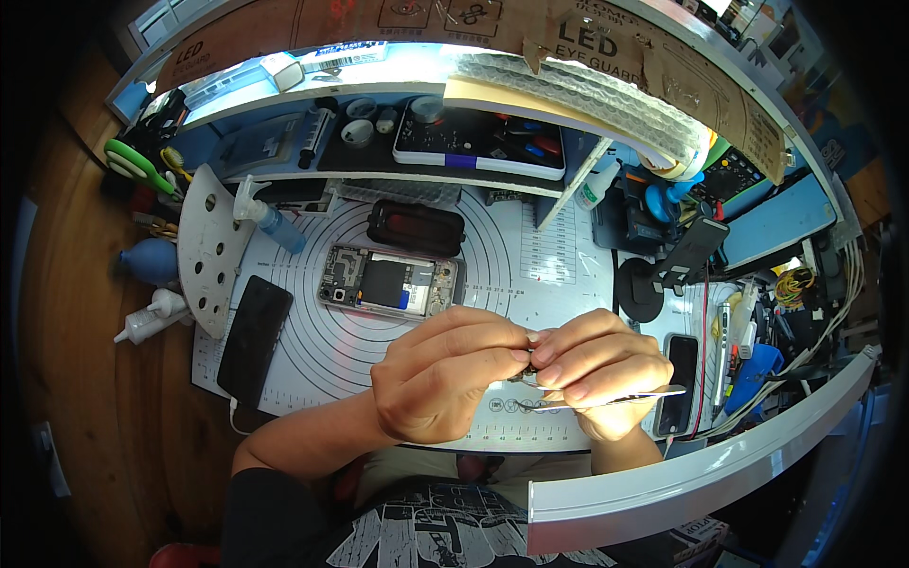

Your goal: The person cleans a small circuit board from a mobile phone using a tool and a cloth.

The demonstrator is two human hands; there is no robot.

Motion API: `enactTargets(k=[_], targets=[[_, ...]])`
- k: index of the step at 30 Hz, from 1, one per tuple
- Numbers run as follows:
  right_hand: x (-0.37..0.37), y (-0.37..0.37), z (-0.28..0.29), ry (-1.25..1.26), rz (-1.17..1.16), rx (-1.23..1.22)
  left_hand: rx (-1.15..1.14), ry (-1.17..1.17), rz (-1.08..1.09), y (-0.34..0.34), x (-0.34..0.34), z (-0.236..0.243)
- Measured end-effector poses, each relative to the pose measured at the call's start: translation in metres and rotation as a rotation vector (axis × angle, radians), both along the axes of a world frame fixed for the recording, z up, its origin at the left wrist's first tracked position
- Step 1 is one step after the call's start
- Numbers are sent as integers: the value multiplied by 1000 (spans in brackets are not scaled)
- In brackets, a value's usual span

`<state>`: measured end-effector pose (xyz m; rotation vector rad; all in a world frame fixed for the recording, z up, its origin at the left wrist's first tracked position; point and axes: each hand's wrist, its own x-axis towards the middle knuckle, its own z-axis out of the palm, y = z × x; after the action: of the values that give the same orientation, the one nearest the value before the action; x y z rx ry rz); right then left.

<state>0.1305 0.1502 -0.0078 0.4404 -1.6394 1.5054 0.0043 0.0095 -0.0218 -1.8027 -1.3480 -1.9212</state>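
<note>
My left hand (445, 369) and my right hand (592, 374) meet over the front of the mat, fingertips pinched on a small dark part (521, 373), mostly hidden between them. My right hand also holds metal tweezers (640, 394) lying crosswise under its fingers. Just behind my hands lies an opened phone (386, 284) with its insides showing, and behind that a dark oblong case (414, 227) with a reddish inside. A black phone (254, 341) with a white cable rests to the left, and another phone (678, 384) lies right of my right hand.
A white holed stand (208, 251) and spray bottle (278, 226) stand at the left. A shelf (374, 163) with trays runs behind the mat (544, 251). A black phone stand (642, 299), cables and tools crowd the right. A curved white bar (739, 464) crosses the lower right.
</note>
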Motion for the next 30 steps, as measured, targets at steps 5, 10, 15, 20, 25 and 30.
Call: enactTargets(k=[5, 10, 15, 20, 25, 30], targets=[[-1, -1, -3, 2, -2, -7, -2, 3, 3, 0, 0, 0], [-1, 2, 0, -7, -18, 80, -5, 1, 5, 1, 0, 1], [-1, 0, -2, 14, -5, -7, -13, 5, 6, 0, -1, 2], [-1, 1, -1, -1, -14, 44, -10, 1, 0, 1, -1, 2], [-1, 0, -2, 1, -19, 21, -13, 8, 1, 1, -1, 1], [-1, -1, -2, -7, 12, -19, -15, 12, 6, 0, -1, 1]])
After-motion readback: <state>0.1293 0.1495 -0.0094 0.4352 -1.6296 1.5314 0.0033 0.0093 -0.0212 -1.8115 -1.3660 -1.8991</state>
